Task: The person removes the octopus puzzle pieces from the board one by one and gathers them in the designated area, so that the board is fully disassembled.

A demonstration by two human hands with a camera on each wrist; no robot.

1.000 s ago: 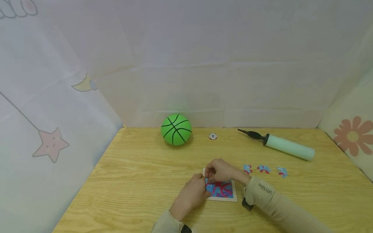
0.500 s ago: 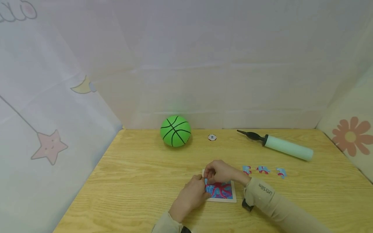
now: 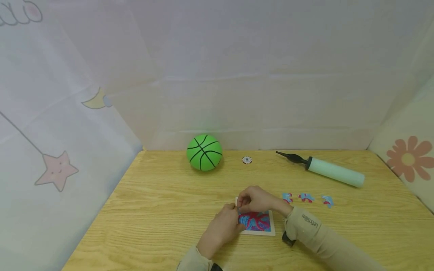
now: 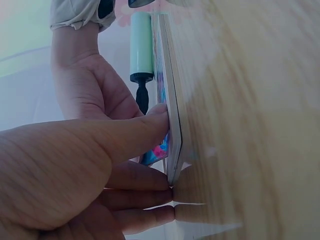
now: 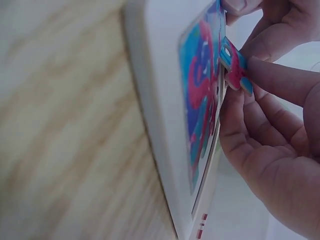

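Note:
A jigsaw board (image 3: 268, 233) with a white rim and a pink, blue and purple picture lies on the table in front of me. My right hand (image 3: 258, 198) is over its upper left part. Between thumb and fingers it pinches a blue and pink puzzle piece (image 5: 234, 67), tilted up from the picture in the right wrist view. My left hand (image 3: 222, 223) holds the board at its left side. Its thumb (image 4: 159, 120) presses on the rim, and the other fingertips meet the board's edge close to the tabletop. The right hand hides part of the picture in the head view.
Three loose puzzle pieces (image 3: 306, 197) lie in a row right of the board. Farther back are a green ball (image 3: 204, 152), a round chip (image 3: 247, 160) and a pale green hand pump (image 3: 335, 171) with a black nozzle. A pale sheet (image 3: 217, 94) hangs behind the table.
The right hand's thumb and fingers have shifted slightly with the piece over the board's upper left. The left hand and board stay in place. The head view has tilted up a little.

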